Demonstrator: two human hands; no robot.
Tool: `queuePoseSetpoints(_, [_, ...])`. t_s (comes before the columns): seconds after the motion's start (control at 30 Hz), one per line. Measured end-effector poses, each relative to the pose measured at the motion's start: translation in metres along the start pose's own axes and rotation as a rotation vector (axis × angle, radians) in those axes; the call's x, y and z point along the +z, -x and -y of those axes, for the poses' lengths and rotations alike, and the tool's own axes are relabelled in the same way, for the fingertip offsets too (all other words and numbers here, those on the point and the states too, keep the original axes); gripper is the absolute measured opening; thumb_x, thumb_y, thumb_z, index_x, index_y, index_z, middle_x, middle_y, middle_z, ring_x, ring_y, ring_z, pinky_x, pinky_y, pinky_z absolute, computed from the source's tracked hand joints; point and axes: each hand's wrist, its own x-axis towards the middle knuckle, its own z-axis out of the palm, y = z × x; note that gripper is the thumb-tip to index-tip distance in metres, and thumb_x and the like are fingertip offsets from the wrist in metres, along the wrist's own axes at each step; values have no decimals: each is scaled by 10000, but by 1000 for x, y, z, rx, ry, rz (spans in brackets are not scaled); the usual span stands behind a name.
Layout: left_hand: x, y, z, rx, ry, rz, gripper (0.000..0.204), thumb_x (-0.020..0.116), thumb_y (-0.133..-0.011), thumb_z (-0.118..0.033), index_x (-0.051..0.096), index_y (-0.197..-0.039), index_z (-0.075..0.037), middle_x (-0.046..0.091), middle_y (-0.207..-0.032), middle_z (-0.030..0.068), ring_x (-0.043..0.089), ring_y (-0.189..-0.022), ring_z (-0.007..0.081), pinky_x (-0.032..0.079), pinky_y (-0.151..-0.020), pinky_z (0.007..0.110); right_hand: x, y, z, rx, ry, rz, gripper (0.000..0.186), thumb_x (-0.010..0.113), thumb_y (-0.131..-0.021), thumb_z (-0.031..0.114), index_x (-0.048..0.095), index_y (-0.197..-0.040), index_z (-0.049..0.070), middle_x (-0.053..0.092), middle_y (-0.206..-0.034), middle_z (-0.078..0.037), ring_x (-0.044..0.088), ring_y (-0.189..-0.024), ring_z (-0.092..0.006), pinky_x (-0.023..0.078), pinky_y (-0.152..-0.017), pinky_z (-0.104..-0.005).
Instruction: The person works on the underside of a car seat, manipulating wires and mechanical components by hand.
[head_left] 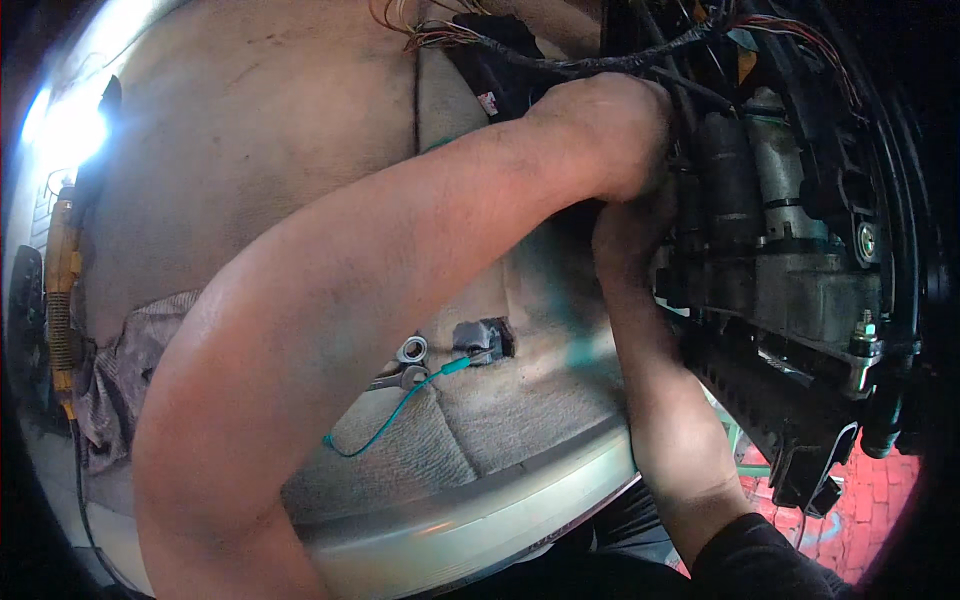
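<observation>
Grey, worn carpet (270, 130) covers the stripped floor of a vehicle cabin in the head view, where a person reaches with both bare arms into a greasy seat mechanism (790, 260) tipped up at the right. The left hand (610, 125), its forearm crossing the whole frame, curls over the top of the mechanism beside a bundle of black and coloured wires (600, 55); its fingers are hidden behind the parts, so the grip cannot be told. The right hand (625, 235) presses in just below it, against the dark motor housings, its grip equally out of sight. Little open room remains between the two wrists and the metal frame. On the carpet under the left arm lie a ring-ended spanner (405, 365) and a loose green wire (400, 415), near a grey plug (480, 340) set in a floor opening. A pale metal door sill (480, 520) edges the cabin below, with red brick paving (870, 500) beyond.
</observation>
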Motion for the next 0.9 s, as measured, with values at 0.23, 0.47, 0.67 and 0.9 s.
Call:
queuePoseSetpoints(0.23, [-27, 2, -16, 98, 9, 114, 236, 627, -733, -167, 693, -944, -82, 672, -910, 167, 654, -875, 326, 530, -755, 408, -3, -1, -8, -86, 114, -19, 358, 524, -928, 282, 535, -1112, -25, 594, -1108, -176, 548, -1060, -278, 397, -885, -394])
queuePoseSetpoints(0.47, [-15, 5, -14, 83, -71, 25, 268, 637, -710, -156, 687, -964, -84, 675, -920, 154, 657, -876, 320, 541, -760, 393, 1, 3, -23, -199, 367, -45, 350, 486, -935, 244, 519, -1154, -28, 565, -1139, -211, 526, -1090, -335, 386, -906, -424])
queuePoseSetpoints(0.67, [-23, -3, -19, 158, -197, 100, 309, 657, -705, -166, 674, -1003, -86, 672, -951, 154, 653, -902, 327, 540, -767, 396, -2, 2, -28, -188, 428, -15, 354, 484, -937, 236, 502, -1178, -23, 539, -1169, -232, 508, -1111, -357, 380, -921, -442])
queuePoseSetpoints(0.9, [-43, 1, -33, -26, -105, 211, 359, 677, -685, -167, 659, -1035, -87, 672, -962, 153, 651, -918, 331, 536, -780, 401, 0, 4, 14, 89, 166, -14, 393, 470, -942, 266, 492, -1181, -45, 536, -1179, -243, 495, -1128, -373, 379, -916, -457])
